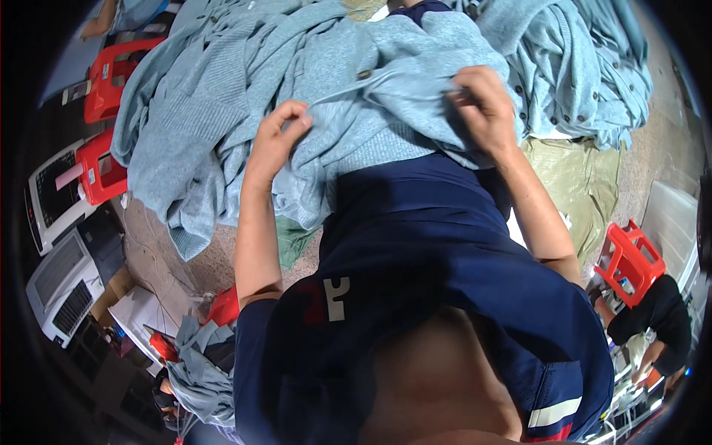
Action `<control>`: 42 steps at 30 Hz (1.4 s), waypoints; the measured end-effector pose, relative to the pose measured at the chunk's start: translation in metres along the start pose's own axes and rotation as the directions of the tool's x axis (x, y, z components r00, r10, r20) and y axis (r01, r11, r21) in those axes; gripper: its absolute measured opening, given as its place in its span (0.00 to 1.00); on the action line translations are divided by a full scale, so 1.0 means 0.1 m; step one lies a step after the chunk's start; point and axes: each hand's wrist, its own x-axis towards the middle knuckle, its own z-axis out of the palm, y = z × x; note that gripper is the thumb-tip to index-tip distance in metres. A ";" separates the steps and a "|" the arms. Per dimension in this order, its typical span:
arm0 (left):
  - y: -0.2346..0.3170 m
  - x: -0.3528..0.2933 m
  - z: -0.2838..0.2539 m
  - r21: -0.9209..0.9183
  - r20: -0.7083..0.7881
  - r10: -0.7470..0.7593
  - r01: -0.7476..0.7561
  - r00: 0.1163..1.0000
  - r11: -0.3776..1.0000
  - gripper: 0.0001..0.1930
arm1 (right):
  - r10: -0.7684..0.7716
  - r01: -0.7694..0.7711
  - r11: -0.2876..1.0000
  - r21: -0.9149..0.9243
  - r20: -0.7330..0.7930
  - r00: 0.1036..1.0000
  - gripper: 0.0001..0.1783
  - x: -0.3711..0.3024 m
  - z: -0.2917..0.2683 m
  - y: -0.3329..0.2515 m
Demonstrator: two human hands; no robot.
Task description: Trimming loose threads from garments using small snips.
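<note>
Across my lap lies a light blue knitted cardigan [404,104] with a dark button showing near its middle. My left hand [280,137] is closed, thumb and forefinger pinching the cardigan's edge, which is drawn out in a taut line toward the button. On the other side my right hand [487,107] is curled with its fingertips on the cardigan cloth; they are slightly smeared by motion but look closed on it. The cloth between my hands is bunched and folded. More knitwear of the same blue [196,111] is heaped to the left, partly ribbed.
Another heap of blue buttoned knitwear [571,67] lies at the far right, beside an olive plastic sheet [582,182]. Red stools [104,167] and white appliances [55,196] stand at left. A co-worker in black [656,330] is near a red stool [630,263] at lower right.
</note>
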 end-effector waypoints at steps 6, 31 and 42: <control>0.72 0.05 0.03 -0.596 -0.025 -0.158 0.112 0.987 0.795 0.09 | -0.294 0.291 0.956 -0.046 -0.061 0.954 0.18 0.31 -0.35 -0.47; 1.18 -0.06 0.41 -0.470 0.033 0.000 0.016 0.999 0.882 0.11 | -0.533 0.531 0.846 -0.046 -0.080 0.842 0.05 0.29 0.22 -0.91; 1.16 -0.10 0.36 -0.004 0.025 0.277 -0.277 0.960 0.961 0.14 | -0.069 -0.012 0.924 0.381 0.198 0.978 0.10 0.21 0.29 -0.93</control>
